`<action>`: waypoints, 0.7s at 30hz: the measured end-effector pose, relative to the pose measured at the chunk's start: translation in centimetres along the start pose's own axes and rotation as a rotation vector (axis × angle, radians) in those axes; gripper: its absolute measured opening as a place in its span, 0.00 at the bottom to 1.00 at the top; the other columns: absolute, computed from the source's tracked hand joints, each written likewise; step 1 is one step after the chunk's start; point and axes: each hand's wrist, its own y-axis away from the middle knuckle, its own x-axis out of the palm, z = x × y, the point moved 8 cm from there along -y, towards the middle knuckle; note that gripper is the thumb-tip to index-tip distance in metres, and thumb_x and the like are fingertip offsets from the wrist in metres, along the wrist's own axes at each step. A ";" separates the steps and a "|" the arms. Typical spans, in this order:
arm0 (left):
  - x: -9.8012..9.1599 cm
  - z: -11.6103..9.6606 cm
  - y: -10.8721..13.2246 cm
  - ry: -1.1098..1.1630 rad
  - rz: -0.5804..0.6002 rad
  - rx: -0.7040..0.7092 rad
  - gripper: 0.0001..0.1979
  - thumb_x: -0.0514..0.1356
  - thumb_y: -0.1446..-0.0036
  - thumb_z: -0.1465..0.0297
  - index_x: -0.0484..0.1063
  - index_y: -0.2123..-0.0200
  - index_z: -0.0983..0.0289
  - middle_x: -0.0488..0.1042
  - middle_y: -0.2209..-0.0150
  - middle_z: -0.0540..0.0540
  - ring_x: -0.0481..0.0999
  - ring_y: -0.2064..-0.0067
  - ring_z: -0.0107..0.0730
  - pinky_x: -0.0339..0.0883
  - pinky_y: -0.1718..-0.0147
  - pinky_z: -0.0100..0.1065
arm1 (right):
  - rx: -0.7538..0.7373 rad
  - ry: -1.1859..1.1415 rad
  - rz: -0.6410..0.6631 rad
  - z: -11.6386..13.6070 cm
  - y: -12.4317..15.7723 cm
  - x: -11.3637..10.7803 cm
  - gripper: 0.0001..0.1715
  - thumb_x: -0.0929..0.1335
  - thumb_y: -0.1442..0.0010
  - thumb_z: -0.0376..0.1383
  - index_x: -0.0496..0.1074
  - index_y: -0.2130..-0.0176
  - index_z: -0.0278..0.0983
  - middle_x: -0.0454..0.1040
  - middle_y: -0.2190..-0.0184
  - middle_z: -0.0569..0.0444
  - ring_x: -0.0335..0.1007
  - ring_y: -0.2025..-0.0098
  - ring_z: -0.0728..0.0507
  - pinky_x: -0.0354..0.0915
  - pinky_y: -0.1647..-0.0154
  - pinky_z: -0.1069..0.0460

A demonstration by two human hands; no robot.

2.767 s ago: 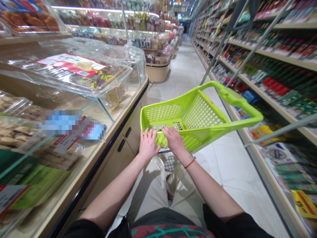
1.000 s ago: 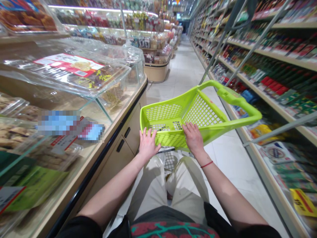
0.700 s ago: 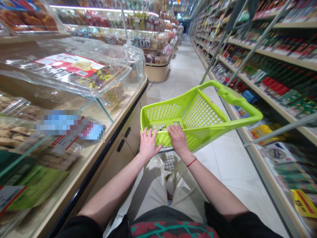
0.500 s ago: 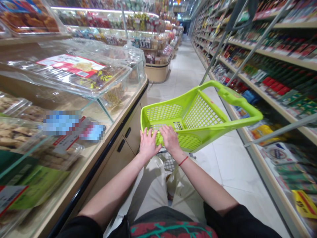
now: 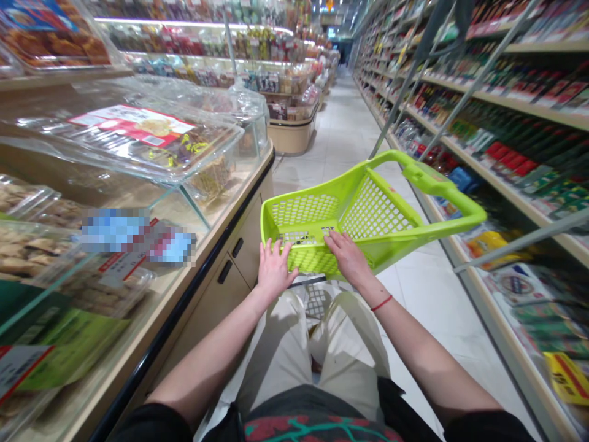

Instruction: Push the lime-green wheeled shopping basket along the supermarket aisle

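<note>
A lime-green shopping cart (image 5: 396, 240) with a latticed basket stands across my front, its looped handle towards the right. My left hand (image 5: 275, 265) holds the near rim at the basket's left corner, fingers hooked over the edge and thumb out to the side. Farther right along that rim, my right hand (image 5: 347, 255) has its fingers bent over the edge; its thumb is hidden. A red string bracelet (image 5: 381, 302) circles the right wrist. Both hands touch the cart, and the basket's floor shows through between its walls.
A display counter (image 5: 239, 212) with packaged food in clear boxes runs close along my left. Tall stocked shelves (image 5: 506, 123) line the right side, with slanting metal bars in front. A tiled aisle (image 5: 338, 110) stretches away between them, past another rounded counter (image 5: 289, 136).
My right hand has shifted to the right along the near rim, away from my left hand. The left hand and the cart have hardly moved.
</note>
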 end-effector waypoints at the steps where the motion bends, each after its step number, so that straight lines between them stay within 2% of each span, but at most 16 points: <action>1: 0.0 0.0 0.0 0.002 -0.001 0.003 0.35 0.62 0.47 0.56 0.61 0.38 0.63 0.64 0.39 0.66 0.54 0.33 0.63 0.43 0.33 0.61 | 0.021 0.014 -0.009 -0.8 0.4 -0.4 0.30 0.58 0.38 0.21 0.67 0.39 0.31 0.65 0.37 0.36 0.62 0.35 0.39 0.57 0.33 0.38; 5: 0.1 0.0 0.0 0.005 0.000 0.005 0.36 0.62 0.47 0.56 0.61 0.38 0.64 0.64 0.39 0.66 0.54 0.33 0.64 0.43 0.33 0.61 | 0.074 0.030 -0.054 -1.8 0.9 -0.9 0.32 0.57 0.38 0.21 0.62 0.36 0.28 0.63 0.36 0.34 0.61 0.34 0.39 0.57 0.33 0.38; 11: 0.0 0.1 0.0 0.017 0.017 0.015 0.37 0.62 0.48 0.56 0.60 0.37 0.63 0.64 0.39 0.66 0.53 0.32 0.63 0.42 0.33 0.61 | 0.153 0.017 -0.135 -0.3 0.0 0.3 0.25 0.59 0.37 0.23 0.70 0.43 0.28 0.70 0.41 0.35 0.64 0.36 0.37 0.57 0.33 0.37; 21: -0.3 -0.1 0.2 0.024 0.022 0.015 0.38 0.63 0.49 0.57 0.60 0.37 0.64 0.63 0.38 0.67 0.53 0.33 0.64 0.43 0.33 0.61 | 0.054 -0.094 -0.052 6.2 -3.1 2.8 0.25 0.60 0.35 0.27 0.68 0.41 0.27 0.70 0.41 0.37 0.63 0.36 0.38 0.56 0.32 0.40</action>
